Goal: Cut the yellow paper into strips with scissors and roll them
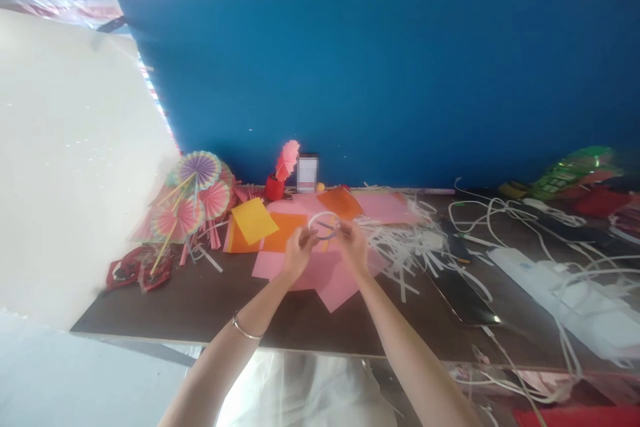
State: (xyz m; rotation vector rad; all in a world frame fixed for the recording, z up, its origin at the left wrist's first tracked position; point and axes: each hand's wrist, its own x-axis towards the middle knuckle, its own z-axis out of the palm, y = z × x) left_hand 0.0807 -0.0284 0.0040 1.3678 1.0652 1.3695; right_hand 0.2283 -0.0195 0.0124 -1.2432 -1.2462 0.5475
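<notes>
My left hand (300, 248) and my right hand (351, 243) meet near the middle of the table, fingers closed on opposite sides of a thin ring (325, 215). The ring looks white at its top and dark along its lower edge. Below it lie pink paper sheets (333, 287) and orange paper (285, 230). A yellow sheet (254, 220) rests on the orange paper, left of my left hand. White paper strips (400, 247) are heaped just right of my right hand.
Folded paper fans (195, 173) stand at the left, near red packets (150, 267). A red cup (274, 187) sits at the back. To the right are a phone (465, 297), white cables and a white power strip (540, 280). A blue panel (350, 73) rises behind the table.
</notes>
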